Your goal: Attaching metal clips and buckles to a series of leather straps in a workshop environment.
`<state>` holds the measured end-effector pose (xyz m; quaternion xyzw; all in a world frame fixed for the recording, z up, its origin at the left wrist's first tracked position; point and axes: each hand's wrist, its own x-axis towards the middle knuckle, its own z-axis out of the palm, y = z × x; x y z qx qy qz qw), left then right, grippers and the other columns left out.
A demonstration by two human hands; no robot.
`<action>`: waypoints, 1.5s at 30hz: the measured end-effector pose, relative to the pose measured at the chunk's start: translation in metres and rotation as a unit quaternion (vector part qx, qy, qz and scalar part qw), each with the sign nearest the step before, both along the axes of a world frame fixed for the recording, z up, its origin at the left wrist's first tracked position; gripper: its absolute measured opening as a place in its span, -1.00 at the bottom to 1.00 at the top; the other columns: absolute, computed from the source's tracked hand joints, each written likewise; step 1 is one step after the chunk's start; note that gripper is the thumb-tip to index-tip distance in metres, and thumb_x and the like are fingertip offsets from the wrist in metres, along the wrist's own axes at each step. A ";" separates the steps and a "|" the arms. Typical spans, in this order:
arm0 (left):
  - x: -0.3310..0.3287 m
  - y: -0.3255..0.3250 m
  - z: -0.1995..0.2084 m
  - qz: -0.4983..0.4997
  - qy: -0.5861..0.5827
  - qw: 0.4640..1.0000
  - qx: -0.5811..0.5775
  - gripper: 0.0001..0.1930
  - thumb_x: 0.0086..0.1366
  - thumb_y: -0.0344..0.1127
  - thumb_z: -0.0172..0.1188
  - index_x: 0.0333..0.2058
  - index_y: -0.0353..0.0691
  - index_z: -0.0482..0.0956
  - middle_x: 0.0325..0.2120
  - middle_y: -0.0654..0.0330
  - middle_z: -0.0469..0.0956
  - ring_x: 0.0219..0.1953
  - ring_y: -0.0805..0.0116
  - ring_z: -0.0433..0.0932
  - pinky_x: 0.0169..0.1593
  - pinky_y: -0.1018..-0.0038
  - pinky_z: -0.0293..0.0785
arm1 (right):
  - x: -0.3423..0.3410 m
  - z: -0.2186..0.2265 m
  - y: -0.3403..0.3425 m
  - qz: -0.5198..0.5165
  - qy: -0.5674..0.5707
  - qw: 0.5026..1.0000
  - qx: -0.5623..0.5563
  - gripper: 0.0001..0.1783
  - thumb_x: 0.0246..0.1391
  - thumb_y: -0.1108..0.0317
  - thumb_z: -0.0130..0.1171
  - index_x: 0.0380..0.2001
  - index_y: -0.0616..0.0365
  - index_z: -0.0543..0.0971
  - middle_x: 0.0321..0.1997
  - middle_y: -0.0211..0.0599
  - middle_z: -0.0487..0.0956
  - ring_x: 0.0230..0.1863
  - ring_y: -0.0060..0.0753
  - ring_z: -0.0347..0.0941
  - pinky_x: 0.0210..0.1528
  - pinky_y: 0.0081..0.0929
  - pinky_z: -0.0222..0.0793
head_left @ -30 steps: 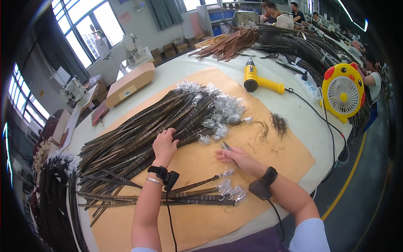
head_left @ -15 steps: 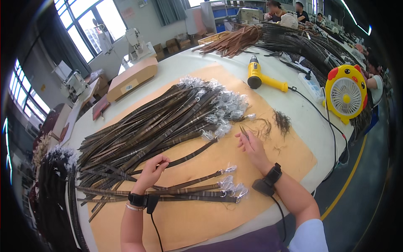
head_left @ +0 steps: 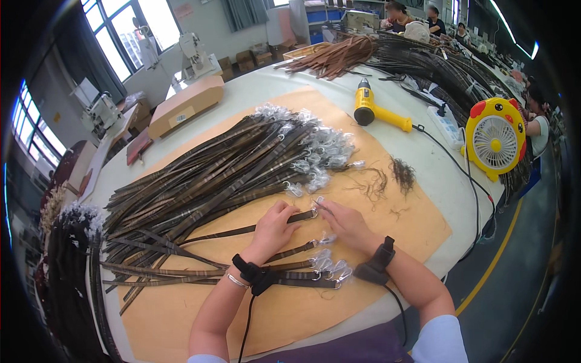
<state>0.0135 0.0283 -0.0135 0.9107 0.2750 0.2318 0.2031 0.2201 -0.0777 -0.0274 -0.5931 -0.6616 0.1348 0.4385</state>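
My left hand (head_left: 273, 226) pinches a dark striped strap (head_left: 225, 233) close to its metal-ringed end. At that end, my right hand (head_left: 350, 227) holds small thread snips (head_left: 323, 207), their points beside the ring. The clasp of this strap is partly hidden by my fingers. Behind my hands lies a large pile of similar straps (head_left: 212, 175), with plastic-wrapped metal clasps (head_left: 327, 151) gathered at their right ends. Several more straps (head_left: 290, 266) lie apart under and in front of my left wrist, their wrapped clasps pointing right.
Thread scraps (head_left: 402, 175) lie right of the pile on brown paper (head_left: 423, 224). Farther back are a yellow heat gun (head_left: 381, 110) with its cord, a yellow fan (head_left: 495, 140), a power strip (head_left: 446, 127), brown straps (head_left: 342, 55) and a cardboard box (head_left: 186, 107). Co-workers sit at the far right.
My left hand has slid right along the strap to its ringed end. My right hand has moved left and nearer with the snips, so both hands now meet there.
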 end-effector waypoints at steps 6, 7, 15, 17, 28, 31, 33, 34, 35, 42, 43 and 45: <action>0.015 0.004 -0.007 -0.007 0.022 0.999 -0.034 -0.79 0.23 -0.29 0.30 -0.16 -0.12 0.59 -0.30 0.14 0.55 -0.29 0.08 0.61 -0.23 0.23 0.54 | 0.004 -0.004 -0.002 0.008 0.015 0.999 -0.028 -0.70 0.36 0.25 0.02 0.07 0.08 0.54 -0.34 -0.15 0.60 -0.34 -0.13 0.56 -0.26 -0.31 0.45; 0.016 0.002 -0.007 -0.011 0.011 1.000 -0.024 -0.80 0.25 -0.27 0.29 -0.17 -0.12 0.59 -0.31 0.15 0.56 -0.30 0.08 0.62 -0.25 0.22 0.53 | 0.004 0.004 -0.003 0.010 0.014 0.998 -0.063 -0.74 0.36 0.24 0.00 0.00 0.08 0.52 -0.29 -0.11 0.60 -0.29 -0.04 0.56 -0.25 -0.23 0.45; 0.031 -0.005 0.004 0.025 0.070 0.997 0.002 -0.86 0.26 -0.23 0.26 -0.28 -0.12 0.63 -0.42 0.17 0.61 -0.38 0.06 0.62 -0.32 0.20 0.53 | 0.005 0.007 -0.004 0.014 0.041 0.995 -0.092 -0.79 0.37 0.21 -0.02 -0.09 0.07 0.49 -0.31 -0.07 0.59 -0.27 0.07 0.54 -0.28 -0.11 0.43; 0.028 -0.001 -0.005 0.018 0.052 0.998 0.022 -0.88 0.25 -0.25 0.25 -0.30 -0.13 0.64 -0.43 0.17 0.62 -0.39 0.06 0.62 -0.33 0.20 0.53 | 0.004 0.003 -0.002 0.015 0.029 0.997 -0.064 -0.77 0.38 0.18 -0.02 -0.11 0.07 0.49 -0.34 -0.07 0.58 -0.29 0.08 0.54 -0.30 -0.10 0.42; -0.013 0.018 0.012 0.117 0.070 0.981 0.137 -0.94 0.24 -0.33 0.20 -0.37 -0.12 0.61 -0.44 0.18 0.61 -0.42 0.11 0.62 -0.41 0.23 0.49 | 0.006 -0.001 0.001 0.020 0.005 0.998 -0.065 -0.75 0.39 0.14 -0.02 -0.24 0.10 0.43 -0.42 -0.07 0.54 -0.32 0.09 0.51 -0.33 -0.07 0.37; 0.013 -0.008 0.023 0.072 0.001 0.995 0.075 -0.91 0.20 -0.29 0.29 -0.38 -0.11 0.58 -0.47 0.23 0.57 -0.44 0.16 0.61 -0.42 0.24 0.48 | 0.006 -0.005 0.002 0.021 0.011 0.998 -0.058 -0.76 0.39 0.15 -0.02 -0.24 0.10 0.42 -0.41 -0.05 0.54 -0.32 0.11 0.51 -0.32 -0.07 0.37; 0.026 -0.018 0.020 0.032 0.048 0.998 0.036 -0.87 0.14 -0.30 0.36 -0.38 -0.13 0.60 -0.50 0.26 0.56 -0.48 0.23 0.59 -0.43 0.33 0.46 | 0.007 -0.006 0.001 0.022 0.020 0.998 -0.053 -0.76 0.38 0.15 -0.02 -0.23 0.10 0.42 -0.41 -0.05 0.55 -0.31 0.11 0.51 -0.31 -0.06 0.37; 0.029 -0.020 0.016 0.031 0.048 0.998 0.037 -0.87 0.14 -0.30 0.36 -0.38 -0.13 0.60 -0.50 0.26 0.56 -0.48 0.23 0.59 -0.43 0.33 0.46 | 0.005 -0.007 0.002 0.021 0.025 0.998 -0.060 -0.75 0.38 0.14 -0.02 -0.23 0.10 0.42 -0.40 -0.05 0.55 -0.31 0.12 0.51 -0.31 -0.06 0.37; 0.031 -0.019 0.008 0.037 0.048 0.998 0.035 -0.85 0.12 -0.28 0.39 -0.39 -0.13 0.59 -0.50 0.26 0.56 -0.48 0.24 0.59 -0.43 0.34 0.46 | 0.004 -0.006 0.002 0.019 0.029 0.997 -0.067 -0.75 0.38 0.14 -0.02 -0.23 0.10 0.42 -0.40 -0.05 0.56 -0.30 0.12 0.52 -0.31 -0.06 0.38; 0.024 -0.008 -0.002 0.050 0.025 0.998 -0.010 -0.82 0.10 -0.25 0.39 -0.42 -0.16 0.57 -0.51 0.23 0.55 -0.49 0.25 0.58 -0.40 0.36 0.46 | 0.006 -0.005 0.001 0.019 0.027 0.997 -0.071 -0.74 0.38 0.12 -0.03 -0.23 0.09 0.43 -0.40 -0.04 0.56 -0.31 0.13 0.52 -0.31 -0.03 0.37; 0.019 -0.004 0.001 0.050 0.027 0.998 -0.010 -0.82 0.10 -0.25 0.39 -0.42 -0.16 0.57 -0.51 0.23 0.55 -0.49 0.25 0.58 -0.40 0.36 0.46 | 0.006 -0.002 0.000 0.015 0.020 0.995 -0.093 -0.73 0.38 0.14 -0.03 -0.16 0.10 0.49 -0.35 -0.04 0.59 -0.28 0.10 0.54 -0.27 -0.10 0.40; 0.006 0.007 0.007 0.114 0.042 0.993 -0.010 -0.88 0.14 -0.31 0.31 -0.42 -0.15 0.55 -0.48 0.20 0.57 -0.43 0.15 0.61 -0.38 0.27 0.48 | 0.007 -0.002 0.000 0.012 0.015 0.993 -0.116 -0.70 0.39 0.16 -0.03 -0.08 0.11 0.55 -0.30 -0.04 0.62 -0.25 0.06 0.57 -0.22 -0.17 0.43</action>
